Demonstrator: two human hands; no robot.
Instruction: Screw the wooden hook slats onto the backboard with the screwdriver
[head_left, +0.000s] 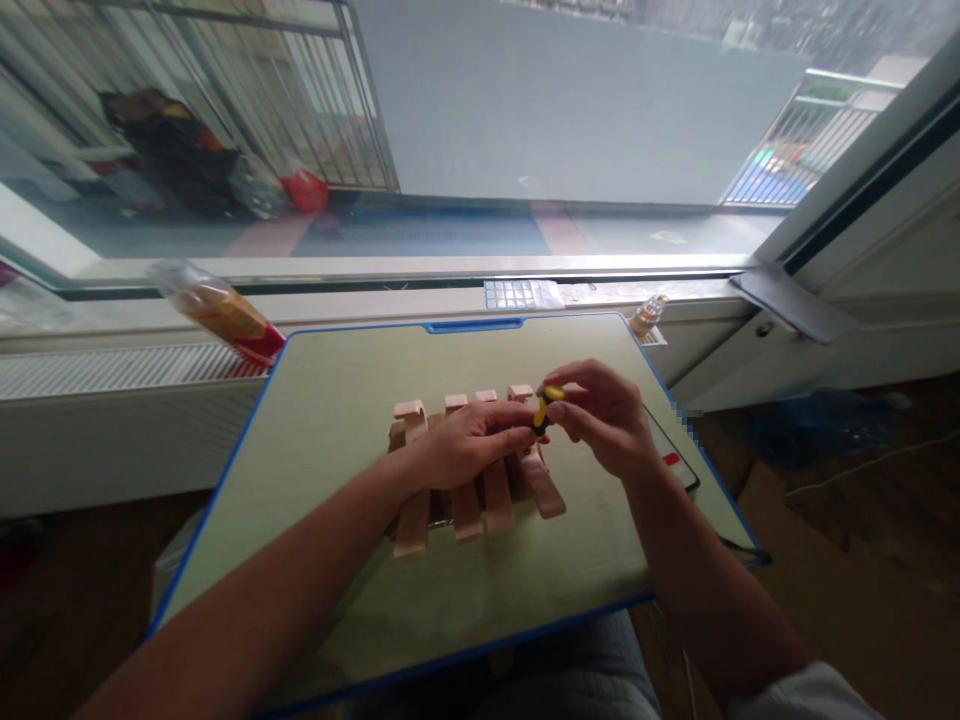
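Note:
A stubby yellow-and-black screwdriver point(543, 408) stands nearly upright over the right end of a brown base with several pale strips across it. My right hand point(600, 410) pinches its yellow handle between thumb and fingers. Lying across the strips, my left hand point(469, 440) has thumb and index finger closed about the screwdriver's dark lower part. The strips have curled far ends; the rightmost strip point(546, 485) slants outward, beside a left strip point(411, 525) and others partly under my left hand. The screwdriver's tip is hidden.
The pale tabletop point(322, 400) has a blue rim. A dark-edged flat device point(675, 460) lies at its right side. Beyond the table stand a large bottle point(225, 315) at left and a small bottle point(649, 315) at right, below a window.

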